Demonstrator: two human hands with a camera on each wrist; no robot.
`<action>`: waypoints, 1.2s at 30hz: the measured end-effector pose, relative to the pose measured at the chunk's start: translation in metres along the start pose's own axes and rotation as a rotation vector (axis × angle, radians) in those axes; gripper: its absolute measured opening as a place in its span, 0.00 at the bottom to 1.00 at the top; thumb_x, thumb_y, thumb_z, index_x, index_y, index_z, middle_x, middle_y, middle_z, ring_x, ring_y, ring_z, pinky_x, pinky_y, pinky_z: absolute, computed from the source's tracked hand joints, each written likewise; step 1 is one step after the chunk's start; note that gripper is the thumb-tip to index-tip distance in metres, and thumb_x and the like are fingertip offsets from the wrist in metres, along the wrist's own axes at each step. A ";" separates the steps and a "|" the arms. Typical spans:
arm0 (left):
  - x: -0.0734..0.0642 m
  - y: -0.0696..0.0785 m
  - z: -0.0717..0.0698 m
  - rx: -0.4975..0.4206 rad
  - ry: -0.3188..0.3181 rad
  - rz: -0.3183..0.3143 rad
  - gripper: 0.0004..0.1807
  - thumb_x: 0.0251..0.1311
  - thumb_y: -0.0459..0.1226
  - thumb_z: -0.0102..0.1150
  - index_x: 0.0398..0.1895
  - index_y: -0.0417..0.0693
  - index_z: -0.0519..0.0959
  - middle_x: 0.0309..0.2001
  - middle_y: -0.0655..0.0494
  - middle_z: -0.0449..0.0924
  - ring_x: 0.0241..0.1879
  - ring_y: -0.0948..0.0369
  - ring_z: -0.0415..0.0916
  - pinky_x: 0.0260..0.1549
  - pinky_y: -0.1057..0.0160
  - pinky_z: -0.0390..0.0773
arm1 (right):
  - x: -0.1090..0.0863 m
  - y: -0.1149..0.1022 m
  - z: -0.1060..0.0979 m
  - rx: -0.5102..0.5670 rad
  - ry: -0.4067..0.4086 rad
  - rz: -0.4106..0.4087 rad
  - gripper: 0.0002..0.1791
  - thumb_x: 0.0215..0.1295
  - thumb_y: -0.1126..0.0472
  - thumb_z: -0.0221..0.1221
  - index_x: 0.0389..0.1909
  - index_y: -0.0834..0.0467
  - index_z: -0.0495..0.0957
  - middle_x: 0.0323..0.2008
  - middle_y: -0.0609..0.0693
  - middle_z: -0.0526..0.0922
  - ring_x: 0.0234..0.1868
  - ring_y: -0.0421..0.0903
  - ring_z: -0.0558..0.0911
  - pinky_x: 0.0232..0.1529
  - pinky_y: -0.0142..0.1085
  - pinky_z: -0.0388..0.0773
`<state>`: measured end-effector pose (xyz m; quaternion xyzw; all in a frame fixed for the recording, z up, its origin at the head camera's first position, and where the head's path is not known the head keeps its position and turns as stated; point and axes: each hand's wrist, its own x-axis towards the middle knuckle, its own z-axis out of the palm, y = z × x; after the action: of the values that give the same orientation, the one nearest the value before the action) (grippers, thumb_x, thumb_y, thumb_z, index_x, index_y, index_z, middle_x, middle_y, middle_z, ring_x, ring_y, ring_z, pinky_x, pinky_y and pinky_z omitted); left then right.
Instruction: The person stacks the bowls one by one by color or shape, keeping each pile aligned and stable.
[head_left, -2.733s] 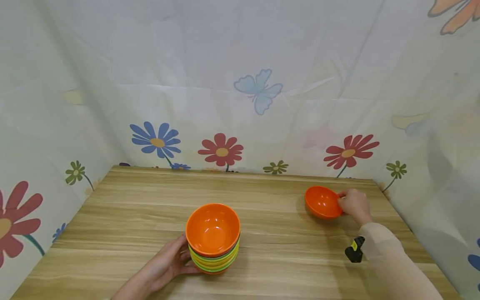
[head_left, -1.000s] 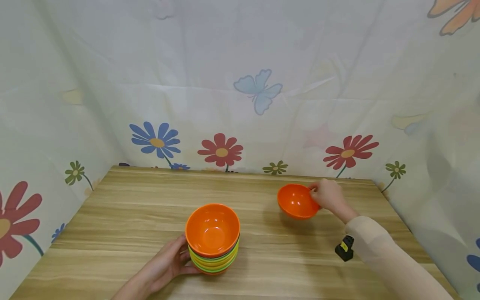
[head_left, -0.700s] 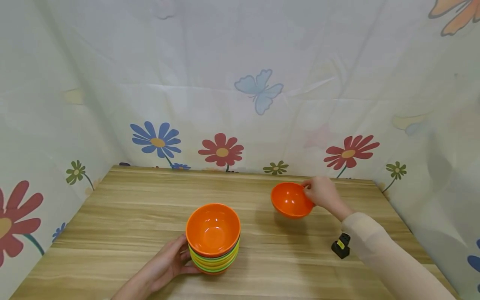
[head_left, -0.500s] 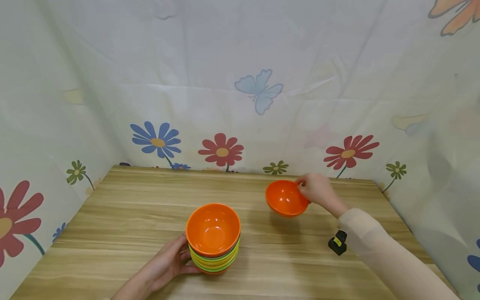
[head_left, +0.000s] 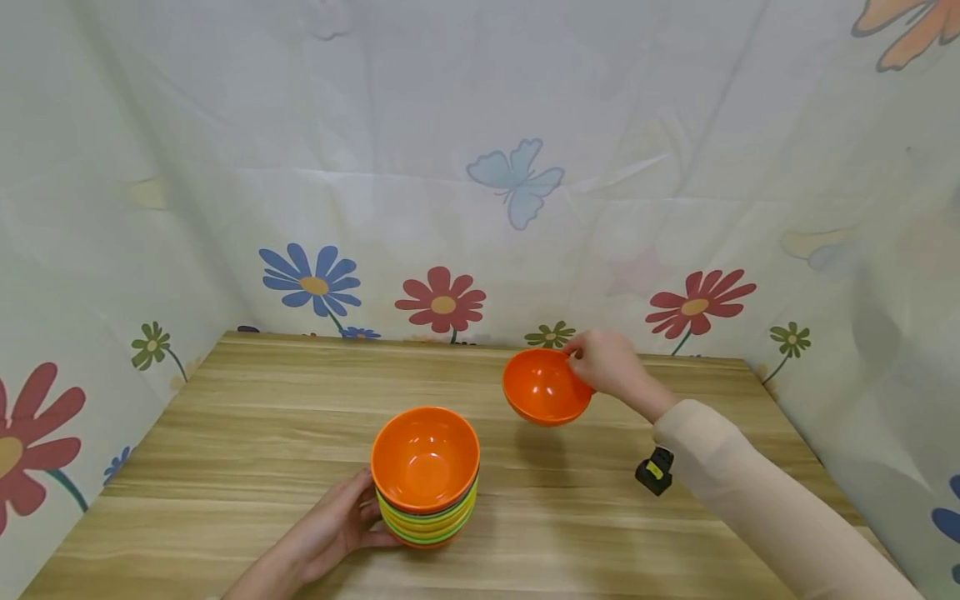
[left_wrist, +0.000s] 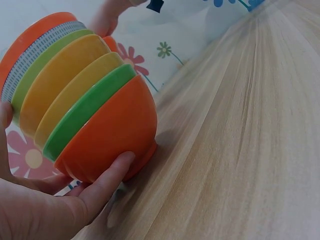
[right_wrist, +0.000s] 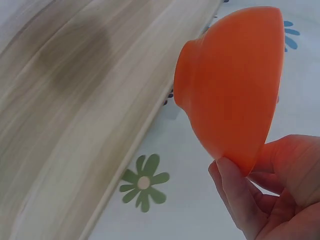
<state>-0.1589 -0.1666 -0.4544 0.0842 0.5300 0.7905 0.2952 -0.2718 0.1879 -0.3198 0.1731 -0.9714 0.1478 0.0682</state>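
A stack of bowls (head_left: 426,467) stands upright on the table in the head view, orange at top and bottom with green and yellow ones between. My left hand (head_left: 337,527) holds its left side, thumb low on the bottom orange bowl (left_wrist: 117,127) and other fingers higher up. One bowl under the top has a speckled grey band (left_wrist: 42,47). To the right and farther back, my right hand (head_left: 609,363) pinches a single orange bowl (head_left: 546,390) by its rim. That bowl is tilted in the air, its shadow on the wood below; the right wrist view shows its outer side (right_wrist: 235,85).
The wood-grain table (head_left: 300,400) is enclosed by a pale cloth (head_left: 360,100) printed with flowers and a butterfly. A small black device with a yellow label (head_left: 655,472) shows beside the right sleeve (head_left: 750,475).
My right hand has carried the orange bowl leftward from the right side of the table, raising it. The left hand and the stack have stayed in place.
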 end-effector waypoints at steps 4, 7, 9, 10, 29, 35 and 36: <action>0.000 0.000 0.000 0.004 -0.003 0.000 0.28 0.69 0.53 0.37 0.65 0.47 0.62 0.56 0.58 0.72 0.54 0.58 0.71 0.50 0.44 0.74 | 0.004 -0.008 -0.003 -0.007 -0.001 -0.023 0.10 0.56 0.68 0.55 0.36 0.66 0.83 0.31 0.59 0.83 0.17 0.42 0.76 0.17 0.30 0.75; 0.000 0.000 0.000 0.003 -0.006 0.002 0.28 0.69 0.53 0.36 0.65 0.47 0.62 0.56 0.58 0.72 0.54 0.58 0.71 0.50 0.44 0.73 | 0.007 -0.013 -0.005 -0.012 0.004 -0.043 0.10 0.56 0.68 0.55 0.35 0.65 0.83 0.32 0.59 0.83 0.19 0.42 0.77 0.18 0.30 0.75; 0.000 0.000 0.000 0.000 -0.011 0.005 0.27 0.69 0.52 0.36 0.64 0.47 0.63 0.56 0.57 0.72 0.54 0.58 0.71 0.50 0.44 0.73 | 0.008 -0.016 -0.006 -0.005 0.006 -0.046 0.10 0.56 0.68 0.56 0.35 0.65 0.84 0.32 0.59 0.83 0.19 0.43 0.77 0.18 0.30 0.76; 0.000 -0.001 -0.001 -0.001 -0.015 0.006 0.27 0.69 0.52 0.36 0.64 0.47 0.63 0.56 0.57 0.72 0.54 0.57 0.71 0.50 0.43 0.73 | 0.009 -0.017 -0.007 0.000 0.008 -0.047 0.10 0.56 0.68 0.56 0.36 0.65 0.83 0.32 0.59 0.83 0.20 0.43 0.77 0.18 0.30 0.76; 0.000 -0.001 -0.002 -0.006 -0.017 0.012 0.28 0.69 0.52 0.36 0.66 0.47 0.61 0.57 0.55 0.71 0.55 0.56 0.70 0.51 0.42 0.72 | 0.020 -0.066 -0.025 -0.013 -0.004 -0.094 0.11 0.57 0.67 0.55 0.36 0.60 0.85 0.32 0.54 0.84 0.25 0.45 0.77 0.22 0.30 0.76; 0.000 0.000 -0.001 -0.013 -0.008 0.000 0.28 0.69 0.53 0.37 0.66 0.47 0.61 0.58 0.56 0.71 0.55 0.57 0.69 0.51 0.42 0.72 | 0.021 -0.080 -0.026 0.007 -0.005 -0.128 0.12 0.56 0.67 0.54 0.36 0.60 0.85 0.30 0.54 0.85 0.23 0.45 0.77 0.21 0.29 0.75; 0.000 0.000 -0.001 -0.013 -0.008 -0.001 0.28 0.69 0.52 0.37 0.66 0.47 0.61 0.58 0.56 0.71 0.55 0.57 0.69 0.51 0.42 0.72 | 0.021 -0.082 -0.026 0.007 -0.005 -0.131 0.12 0.56 0.67 0.54 0.36 0.60 0.85 0.30 0.54 0.85 0.23 0.44 0.77 0.21 0.29 0.75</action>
<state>-0.1593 -0.1673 -0.4547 0.0851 0.5240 0.7933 0.2980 -0.2604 0.1158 -0.2696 0.2371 -0.9575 0.1459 0.0747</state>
